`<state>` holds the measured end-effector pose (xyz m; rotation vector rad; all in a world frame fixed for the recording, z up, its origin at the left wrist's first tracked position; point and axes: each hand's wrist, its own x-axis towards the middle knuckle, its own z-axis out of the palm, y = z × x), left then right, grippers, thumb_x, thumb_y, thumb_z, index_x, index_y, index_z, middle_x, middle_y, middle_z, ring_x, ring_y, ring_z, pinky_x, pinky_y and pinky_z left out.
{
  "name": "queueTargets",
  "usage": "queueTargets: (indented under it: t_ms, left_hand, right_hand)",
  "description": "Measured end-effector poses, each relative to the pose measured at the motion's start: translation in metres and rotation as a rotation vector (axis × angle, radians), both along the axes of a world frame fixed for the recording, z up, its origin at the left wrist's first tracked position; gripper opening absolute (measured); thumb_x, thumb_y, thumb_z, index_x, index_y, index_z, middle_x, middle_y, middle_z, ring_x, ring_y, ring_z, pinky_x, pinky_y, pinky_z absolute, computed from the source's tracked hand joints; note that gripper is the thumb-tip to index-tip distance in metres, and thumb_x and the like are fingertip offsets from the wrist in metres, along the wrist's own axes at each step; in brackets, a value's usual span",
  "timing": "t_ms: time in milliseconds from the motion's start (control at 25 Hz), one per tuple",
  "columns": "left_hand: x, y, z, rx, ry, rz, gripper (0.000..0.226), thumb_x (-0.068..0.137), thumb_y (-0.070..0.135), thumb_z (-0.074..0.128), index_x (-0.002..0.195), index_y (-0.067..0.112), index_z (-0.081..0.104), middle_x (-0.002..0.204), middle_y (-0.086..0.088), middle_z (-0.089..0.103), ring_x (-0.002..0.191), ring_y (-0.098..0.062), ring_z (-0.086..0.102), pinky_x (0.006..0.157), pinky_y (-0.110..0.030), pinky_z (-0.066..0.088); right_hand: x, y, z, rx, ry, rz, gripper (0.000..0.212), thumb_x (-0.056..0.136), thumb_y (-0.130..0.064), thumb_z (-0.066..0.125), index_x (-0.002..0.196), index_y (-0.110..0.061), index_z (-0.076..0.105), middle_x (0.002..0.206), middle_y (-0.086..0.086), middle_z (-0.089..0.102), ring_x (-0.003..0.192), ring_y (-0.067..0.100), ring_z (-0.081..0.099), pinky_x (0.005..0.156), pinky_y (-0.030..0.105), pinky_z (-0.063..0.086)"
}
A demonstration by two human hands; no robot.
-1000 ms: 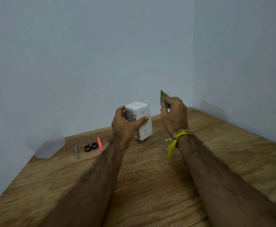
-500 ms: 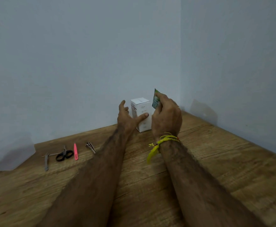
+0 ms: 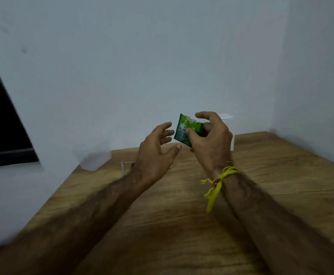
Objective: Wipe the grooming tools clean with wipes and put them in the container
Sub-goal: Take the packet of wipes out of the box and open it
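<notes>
Wipes are what I am dealing with first: one green sachet [image 3: 188, 130], and I am working across from my left. By the wall at about ten o'clock of my left hand, the clear container [image 3: 91, 157] is sitting on the table [image 3: 281, 175]. My left hand [image 3: 156, 153] is hovering with fingers spread, gripping nothing, the sachet lying just off its fingertips at two o'clock. My right hand [image 3: 209, 139] is pinching that sachet, long axis tilting from eleven to five. I am judging the left nearer its free edge for tearing. Its print is blurring; nothing readable.
</notes>
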<state>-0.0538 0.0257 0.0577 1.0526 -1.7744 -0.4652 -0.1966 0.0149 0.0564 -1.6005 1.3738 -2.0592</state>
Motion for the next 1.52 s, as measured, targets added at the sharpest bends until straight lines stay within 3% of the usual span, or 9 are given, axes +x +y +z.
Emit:
queueTargets:
  t_ms: [160,280,360,480,560,760,1120,1360,1520]
  left_hand:
    - [0.025,0.017,-0.016,0.067,0.070,0.006,0.101,0.071,0.022,0.090,0.153,0.022,0.031,0.139,0.004,0.055,0.124,-0.004,0.055,0.096,-0.029,0.056]
    - [0.028,0.019,-0.032,0.042,0.170,0.060,0.097,0.071,0.012,0.089,0.150,0.019,0.034,0.130,-0.001,0.058,0.106,-0.001,0.063,0.080,-0.020,0.059]
    - [0.028,0.014,-0.039,0.009,0.189,0.090,0.091,0.070,0.013,0.088,0.146,0.018,0.039,0.123,-0.004,0.062,0.100,-0.004,0.066,0.076,-0.022,0.060]
    - [0.030,0.009,-0.047,-0.026,0.161,0.075,0.084,0.069,0.026,0.081,0.143,0.017,0.042,0.124,-0.001,0.063,0.109,-0.010,0.065,0.083,-0.032,0.062]
    - [0.032,0.008,-0.049,-0.019,0.155,0.051,0.079,0.072,0.023,0.081,0.141,0.015,0.043,0.123,0.000,0.064,0.108,-0.009,0.066,0.084,-0.030,0.061]
    - [0.039,0.003,-0.053,-0.040,0.158,0.018,0.068,0.080,0.015,0.081,0.134,0.020,0.039,0.124,-0.001,0.062,0.110,-0.012,0.066,0.089,-0.029,0.059]
    - [0.042,0.001,-0.055,-0.065,0.013,0.025,0.072,0.077,0.015,0.076,0.130,0.033,0.032,0.122,0.008,0.054,0.113,-0.013,0.061,0.093,-0.032,0.058]
    - [0.042,-0.001,-0.057,-0.076,-0.023,0.009,0.073,0.075,0.013,0.078,0.129,0.031,0.033,0.119,0.009,0.055,0.109,-0.012,0.063,0.089,-0.033,0.059]
    - [0.038,0.000,-0.055,-0.109,0.028,0.051,0.071,0.072,0.019,0.085,0.123,0.029,0.037,0.117,0.011,0.055,0.103,-0.010,0.064,0.085,-0.031,0.059]
  right_hand:
    - [0.035,0.019,-0.013,0.048,0.089,0.115,0.032,0.081,-0.012,0.078,0.109,-0.019,0.064,0.075,-0.005,0.073,0.068,0.002,0.070,0.057,0.023,0.058]
    - [0.048,0.026,-0.021,0.094,0.124,0.211,0.028,0.083,-0.009,0.077,0.106,-0.017,0.064,0.073,-0.007,0.072,0.067,0.004,0.071,0.057,0.030,0.060]
    - [0.051,0.025,-0.024,0.112,0.150,0.225,0.029,0.082,-0.008,0.078,0.106,-0.017,0.064,0.074,-0.007,0.072,0.067,0.006,0.072,0.058,0.033,0.061]
    - [0.051,0.026,-0.024,0.123,0.166,0.268,0.029,0.081,-0.007,0.078,0.105,-0.015,0.064,0.077,-0.003,0.075,0.070,0.007,0.073,0.062,0.035,0.062]
    - [0.052,0.028,-0.022,0.158,0.174,0.332,0.028,0.082,-0.010,0.079,0.105,-0.015,0.064,0.081,-0.004,0.076,0.075,0.006,0.074,0.065,0.033,0.062]
    - [0.044,0.036,-0.009,0.224,0.097,0.400,0.014,0.088,-0.025,0.075,0.098,-0.015,0.072,0.083,-0.001,0.077,0.078,0.012,0.074,0.050,0.032,0.058]
    - [0.027,0.034,0.004,0.419,0.094,0.546,0.005,0.086,-0.013,0.076,0.090,-0.012,0.079,0.081,0.004,0.078,0.079,0.018,0.075,0.062,0.034,0.062]
    - [0.029,0.035,0.001,0.260,0.417,0.332,0.010,0.083,-0.012,0.077,0.086,-0.021,0.074,0.064,-0.004,0.072,0.062,0.008,0.070,0.062,0.034,0.061]
    - [0.034,0.033,-0.003,0.184,0.516,0.214,0.016,0.080,-0.006,0.073,0.080,-0.022,0.072,0.071,-0.007,0.069,0.067,0.005,0.066,0.064,0.025,0.058]
